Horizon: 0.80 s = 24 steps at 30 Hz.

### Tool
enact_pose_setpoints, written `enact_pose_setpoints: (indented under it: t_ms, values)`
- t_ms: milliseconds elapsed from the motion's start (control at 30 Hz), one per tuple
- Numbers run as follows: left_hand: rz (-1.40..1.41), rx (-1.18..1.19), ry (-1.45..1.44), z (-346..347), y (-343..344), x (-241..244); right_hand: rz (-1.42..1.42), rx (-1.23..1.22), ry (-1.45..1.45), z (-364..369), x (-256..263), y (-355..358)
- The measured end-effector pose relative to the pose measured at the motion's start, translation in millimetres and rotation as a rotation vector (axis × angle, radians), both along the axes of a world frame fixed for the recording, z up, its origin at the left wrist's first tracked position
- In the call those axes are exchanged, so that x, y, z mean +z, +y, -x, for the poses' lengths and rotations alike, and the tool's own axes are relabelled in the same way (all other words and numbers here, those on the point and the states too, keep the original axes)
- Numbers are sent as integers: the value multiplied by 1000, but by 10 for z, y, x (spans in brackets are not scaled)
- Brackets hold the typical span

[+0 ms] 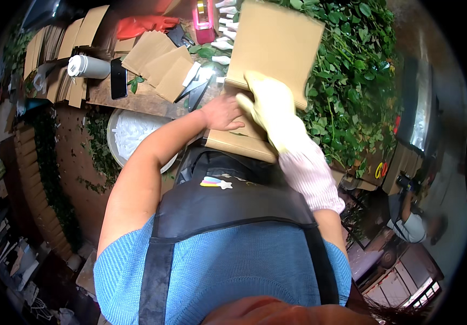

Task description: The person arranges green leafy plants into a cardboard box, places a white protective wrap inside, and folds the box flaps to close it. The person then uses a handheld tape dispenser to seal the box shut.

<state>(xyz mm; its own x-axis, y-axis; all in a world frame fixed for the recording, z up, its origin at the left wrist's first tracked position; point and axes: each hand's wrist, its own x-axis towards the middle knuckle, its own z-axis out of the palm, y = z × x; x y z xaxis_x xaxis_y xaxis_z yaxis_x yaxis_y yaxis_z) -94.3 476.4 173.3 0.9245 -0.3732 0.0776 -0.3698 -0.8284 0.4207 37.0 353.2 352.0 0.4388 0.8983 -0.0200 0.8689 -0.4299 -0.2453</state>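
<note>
A thick sheet or flattened stack of corrugated cardboard (276, 44) lies at the top centre, beside a heap of green leafy stems. My right hand (268, 105), in a pale yellow rubber glove with a pink striped cuff, is at its near edge; whether the fingers grip it cannot be told. Bare, my left hand (225, 113) rests with fingers spread on more cardboard (241, 146) at the table's near edge. Just left of that hand lie scissors (196, 91) with dark blades. White-netted flower buds (222, 44) line the cardboard's left side.
On the wooden table (107, 91) are a white tumbler (89, 67), a black phone (119, 79), cardboard pieces (156, 57) and a pink tape dispenser (203, 24). Below is a bucket of white scraps (136, 130). Leafy stems (347, 81) cover the right side. Another person (410, 227) is far right.
</note>
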Motion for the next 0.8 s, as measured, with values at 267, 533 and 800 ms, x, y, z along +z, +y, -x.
enact_pose_setpoints:
  t_ms: [267,533,800]
  values:
    - [194,63,37,-25,-3,231,-52,220,70,185,0,687]
    - [259,106,58,1,-76,235,-282,552,-443,814,-1174,1804]
    - [263,102,84,18,-17,176,101,609,-182,677,-594,1835]
